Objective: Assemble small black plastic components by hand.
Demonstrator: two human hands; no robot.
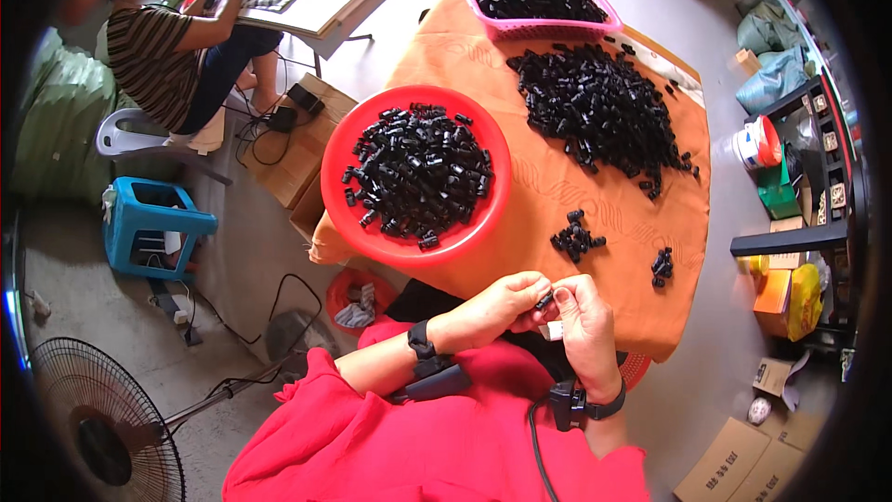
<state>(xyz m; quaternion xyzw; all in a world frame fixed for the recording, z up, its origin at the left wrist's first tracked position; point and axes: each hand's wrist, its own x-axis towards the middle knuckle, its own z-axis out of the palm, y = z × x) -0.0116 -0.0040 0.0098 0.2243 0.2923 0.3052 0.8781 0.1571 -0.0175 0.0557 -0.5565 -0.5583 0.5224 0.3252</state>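
Both my hands meet just over the near edge of the orange cloth. My left hand (502, 305) pinches a small black cylindrical part (544, 300) between thumb and fingers. My right hand (591, 327) closes its thumb and fingertips on the same part from the other side. A small white piece (553, 330) shows below the fingers; what it belongs to is hidden. Beyond my left hand stands a red bowl (494, 209) heaped with similar black parts (418, 167). Two small clusters, one larger (577, 237) and one smaller (662, 267), lie beyond my right hand.
A large black pile (604, 112) and a pink basket (557, 30) of parts occupy the table's far side, covered by orange cloth (539, 186). A fan (102, 437) and blue stool (153, 223) stand left. Another person (177, 46) works at the far-left table. Shelving (790, 240) is right.
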